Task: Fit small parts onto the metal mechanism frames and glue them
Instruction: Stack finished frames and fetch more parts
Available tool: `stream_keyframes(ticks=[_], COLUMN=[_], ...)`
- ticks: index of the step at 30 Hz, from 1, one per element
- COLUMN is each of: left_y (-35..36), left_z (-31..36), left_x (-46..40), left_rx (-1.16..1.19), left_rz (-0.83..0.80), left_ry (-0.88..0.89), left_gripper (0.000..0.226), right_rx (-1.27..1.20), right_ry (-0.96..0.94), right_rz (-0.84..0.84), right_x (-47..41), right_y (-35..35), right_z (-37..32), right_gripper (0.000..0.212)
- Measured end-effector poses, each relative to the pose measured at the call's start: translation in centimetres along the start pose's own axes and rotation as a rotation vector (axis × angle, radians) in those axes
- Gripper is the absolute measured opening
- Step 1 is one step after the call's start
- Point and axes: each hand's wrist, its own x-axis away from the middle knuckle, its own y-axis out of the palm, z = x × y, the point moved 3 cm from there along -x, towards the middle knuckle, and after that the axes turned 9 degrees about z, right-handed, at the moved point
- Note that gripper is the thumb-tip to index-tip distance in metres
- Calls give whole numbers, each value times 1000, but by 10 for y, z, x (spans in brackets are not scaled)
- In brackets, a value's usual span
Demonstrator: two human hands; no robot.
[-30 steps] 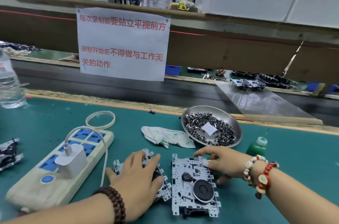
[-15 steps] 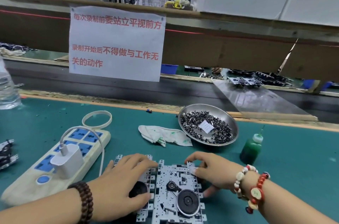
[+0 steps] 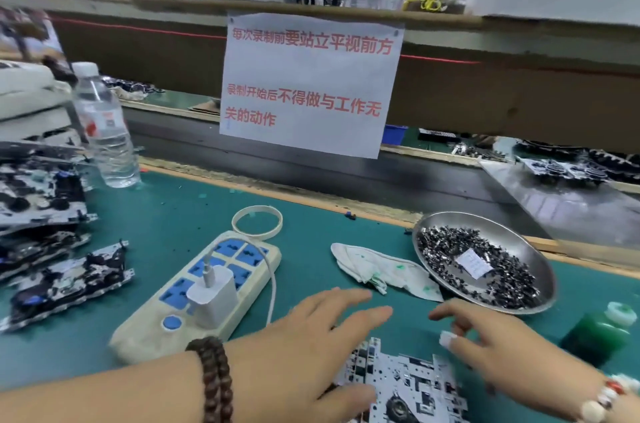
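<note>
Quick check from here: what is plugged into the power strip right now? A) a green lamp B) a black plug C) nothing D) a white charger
D: a white charger sits in a blue socket of the power strip, its white cable looping over the edge.

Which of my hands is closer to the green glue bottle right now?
Right. Your right hand lies just left of the green glue bottle, over the metal frame. Your left hand is farther left, beyond the frame, near the power strip.

Dark wooden bead bracelet (image 3: 213,379); red-white bead bracelet (image 3: 609,395).
</note>
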Motion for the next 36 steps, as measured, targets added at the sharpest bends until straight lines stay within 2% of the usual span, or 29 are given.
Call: stream_keyframes(ticks=[4, 7, 9, 11, 13, 15, 17, 19, 21, 24, 27, 29, 31, 34, 36], left_y=[-74, -137, -165, -174, -161, -133, -103, -82, -70, -68, -71, -73, -76, -91, -110], left_z=[-12, -63, -116, -168, -206, -231, -245, -252, -257, -261, -262, -260, -257, -244, -225], left_x=[5, 23, 44, 73, 101, 119, 128, 129, 128, 126, 123, 120, 115, 111, 101], left_rx=[94, 57, -82, -211, -289, -321, -296, -297, -375, -449, -448, -447, -395, -217, -64], left_rz=[399, 741, 857, 832, 623, 313, 68, -69, -123, -129, -113, -56, 52, 254, 433], left_ry=[-8, -174, -382, -655, -825, -865, -882, -909, -923, -948, -956, -950, -954, -943, -878], left_gripper=[42, 33, 29, 26, 33, 57, 87, 109, 118, 118, 112, 108, 103, 104, 103], right_rx=[-76, -138, -165, -197, -226, -255, -284, -289, -294, -267, -270, -282, -288, -295, -336], right_ry=[-91, -179, -200, -203, -200, -269, -251, -240, -251, -284, -285, -313, -329, -350, -332], right_rz=[65, 38, 33, 107, 169, 207, 299, 358, 398, 324, 249, 255, 233, 270, 269], right_x=[-43, -76, -94, -113, -134, -152, -163, -169, -172, -167, -157, -152, -146, -142, -134], right_y=[7, 29, 41, 48, 57, 62, 65, 66, 63, 59, 61, 63, 63, 53, 38], right_z=[-18, -31, -33, -25, -13, -7, -2, -4, -14, -33, -47, -54, -56, -54, -59], right_gripper=[25, 34, 44, 60, 70, 58, 69, 76, 77, 65, 72, 66, 59, 61, 45])
